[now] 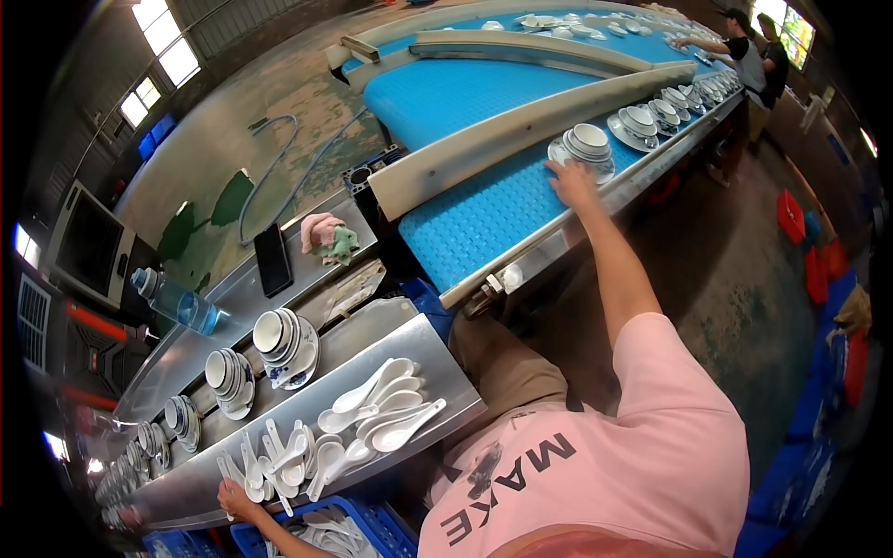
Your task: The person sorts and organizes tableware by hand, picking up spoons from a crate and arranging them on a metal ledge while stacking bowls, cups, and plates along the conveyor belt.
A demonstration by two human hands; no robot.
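My right hand (575,184) reaches out over the blue conveyor belt (484,228). Its fingers are curled at the near rim of a white plate (603,171) that carries stacked white bowls (588,141). At the lower left, my left hand (240,502) is closed around the end of a white spoon (229,476) at the edge of a spoon pile. More white spoons (372,398) lie heaped on the metal ledge (437,358) beside it. Behind them stand bowl sets on blue-patterned plates (307,361).
A row of bowl-and-plate sets (637,121) continues along the belt. A phone (273,260), cloths (327,237) and a water bottle (181,302) rest on the metal counter. Below the ledge is a blue basket (377,525) with spoons. Two people (749,60) stand at the far end.
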